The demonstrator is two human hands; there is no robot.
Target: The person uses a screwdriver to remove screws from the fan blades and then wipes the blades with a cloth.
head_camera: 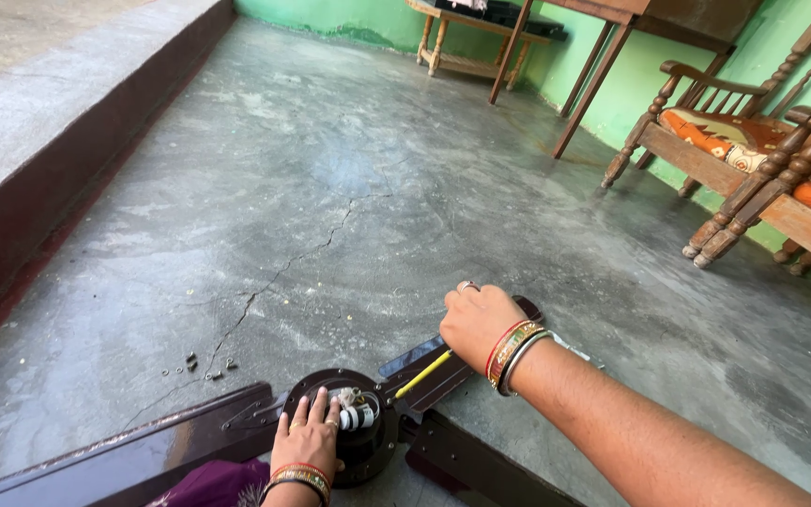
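Two hands on dismantled ceiling fan: left hand [306,437] fingers spread flat on motor hub [354,427]; right hand [477,323] clamped on yellow-handled screwdriver [424,374] beyond them. Best keep hub pinned, loose screws [201,366] leftward.

Cracked grey concrete floor [349,188] w/ dark fan assy [349,432], loose screws [201,364], wooden chairs [753,160].

head view | worn high, tilted down and forward | close over the floor [349,188] | far wall [368,21] at top
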